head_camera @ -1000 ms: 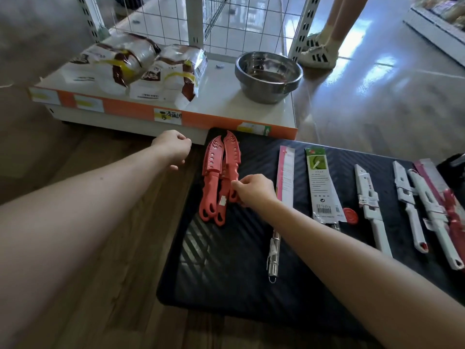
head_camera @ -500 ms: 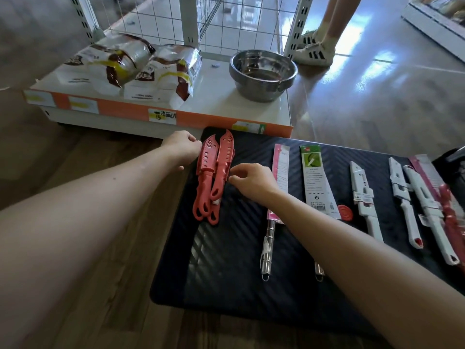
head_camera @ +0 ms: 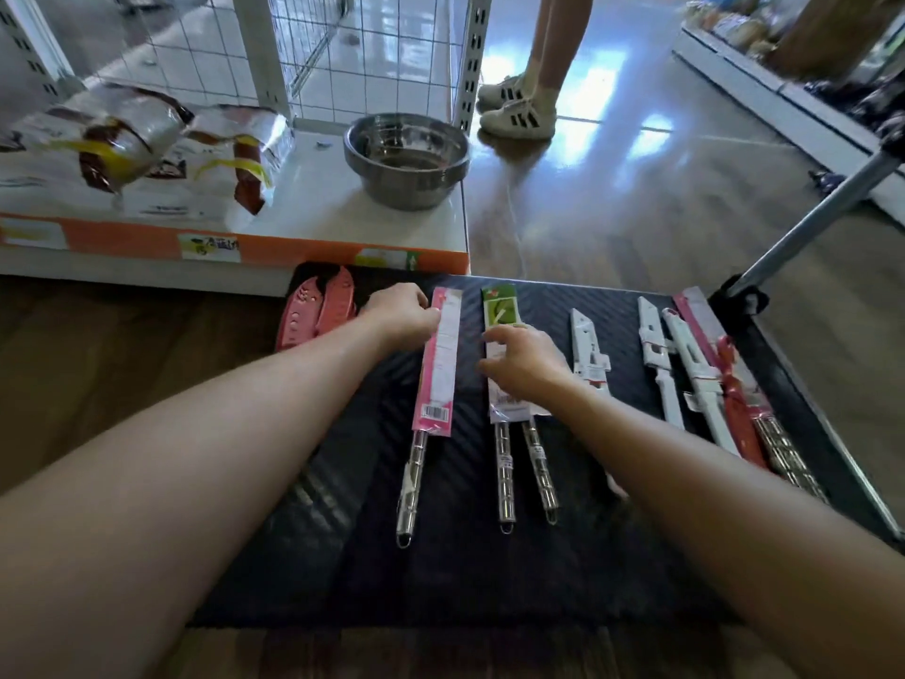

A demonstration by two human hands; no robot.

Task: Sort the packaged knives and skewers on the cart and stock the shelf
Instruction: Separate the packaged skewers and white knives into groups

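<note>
On the black cart deck [head_camera: 343, 507] lie the packaged goods in a row. Two red sheathed knives [head_camera: 318, 311] are at the far left. My left hand [head_camera: 399, 311] is beside them, its curled fingers pinching the upper left edge of the pink skewer pack [head_camera: 438, 370]. My right hand [head_camera: 526, 362] lies over the green skewer pack [head_camera: 499, 306], fingers and thumb curled round it. Further right lie three white packaged knives [head_camera: 587, 350] [head_camera: 654, 345] [head_camera: 695, 365], then a red knife [head_camera: 734, 394] on another pink skewer pack [head_camera: 700, 316].
The low white shelf [head_camera: 313, 188] stands just beyond the cart, holding a steel bowl [head_camera: 406, 159] and snack bags [head_camera: 122, 139], with wire mesh behind. A person's feet [head_camera: 519, 110] stand on the floor beyond. The cart handle [head_camera: 808, 218] rises at the right.
My right hand has left the red knives and moved right onto the green skewer pack. My left hand has crossed over the red knives to the pink skewer pack. The view has shifted closer.
</note>
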